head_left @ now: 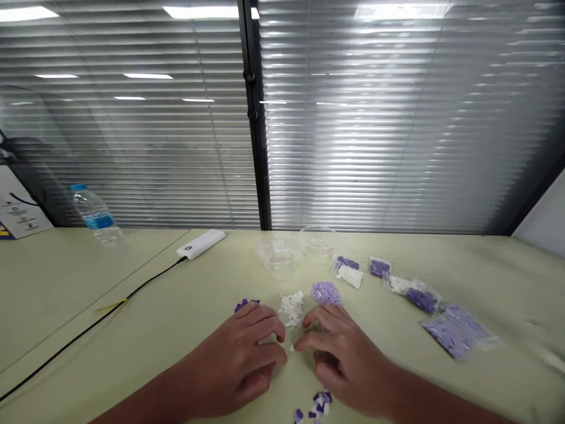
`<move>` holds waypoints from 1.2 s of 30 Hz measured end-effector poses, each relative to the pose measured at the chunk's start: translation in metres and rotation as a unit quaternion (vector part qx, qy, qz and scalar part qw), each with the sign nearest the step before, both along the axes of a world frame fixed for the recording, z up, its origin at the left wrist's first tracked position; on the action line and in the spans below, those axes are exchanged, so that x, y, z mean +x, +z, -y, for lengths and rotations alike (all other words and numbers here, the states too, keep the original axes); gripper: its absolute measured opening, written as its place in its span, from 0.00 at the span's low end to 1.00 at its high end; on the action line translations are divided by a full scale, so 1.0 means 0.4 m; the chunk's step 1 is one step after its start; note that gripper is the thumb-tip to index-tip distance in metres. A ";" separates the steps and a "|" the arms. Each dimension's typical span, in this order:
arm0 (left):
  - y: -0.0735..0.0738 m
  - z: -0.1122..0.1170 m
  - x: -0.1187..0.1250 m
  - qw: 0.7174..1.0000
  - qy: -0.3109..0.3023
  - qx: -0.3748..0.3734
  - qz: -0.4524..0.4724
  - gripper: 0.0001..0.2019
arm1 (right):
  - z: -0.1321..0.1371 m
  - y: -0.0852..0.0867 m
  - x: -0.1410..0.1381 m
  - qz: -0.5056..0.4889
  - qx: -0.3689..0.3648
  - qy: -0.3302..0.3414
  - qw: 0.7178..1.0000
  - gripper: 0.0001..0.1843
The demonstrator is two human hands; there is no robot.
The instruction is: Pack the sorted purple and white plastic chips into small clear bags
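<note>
My left hand (249, 353) rests low over the table with its fingers loosely bent and apart. Just beyond its knuckles, a pile of dark purple chips (242, 305) is partly hidden. My right hand (342, 353) has its fingers spread and bent, and its index fingertip touches or nearly touches a single white chip (292, 348) on the table. A pile of white chips (292, 307) lies ahead, between both hands. Beyond my right fingers is a pile of light purple chips (325, 292). Mixed purple and white chips (321, 403) lie scattered nearest me.
Clear round plastic containers (280, 258) stand at the back middle. Small bags of chips (454, 333) lie along the right. A white power bank (200, 244) with a black cable (119, 303) and a water bottle (97, 217) are at left. Blinds hang behind glass.
</note>
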State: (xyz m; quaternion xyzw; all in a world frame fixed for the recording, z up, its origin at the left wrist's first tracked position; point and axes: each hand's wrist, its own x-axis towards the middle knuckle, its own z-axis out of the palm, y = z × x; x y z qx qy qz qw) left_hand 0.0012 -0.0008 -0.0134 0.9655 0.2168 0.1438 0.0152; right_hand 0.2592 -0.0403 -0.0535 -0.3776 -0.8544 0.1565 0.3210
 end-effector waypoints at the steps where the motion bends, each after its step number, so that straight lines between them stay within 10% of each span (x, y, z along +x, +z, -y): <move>1: -0.002 0.001 0.001 1.000 0.001 -0.005 -0.006 0.14 | -0.001 0.000 0.000 0.001 0.002 -0.011 1.000 0.25; 11: 0.044 0.062 0.016 0.995 -0.088 0.000 -0.045 0.21 | -0.011 0.011 0.010 -0.055 -0.003 0.017 0.998 0.21; 36: 0.019 -0.015 -0.007 0.999 -0.024 0.033 -0.029 0.31 | 0.001 0.001 0.006 0.001 0.011 0.023 1.000 0.25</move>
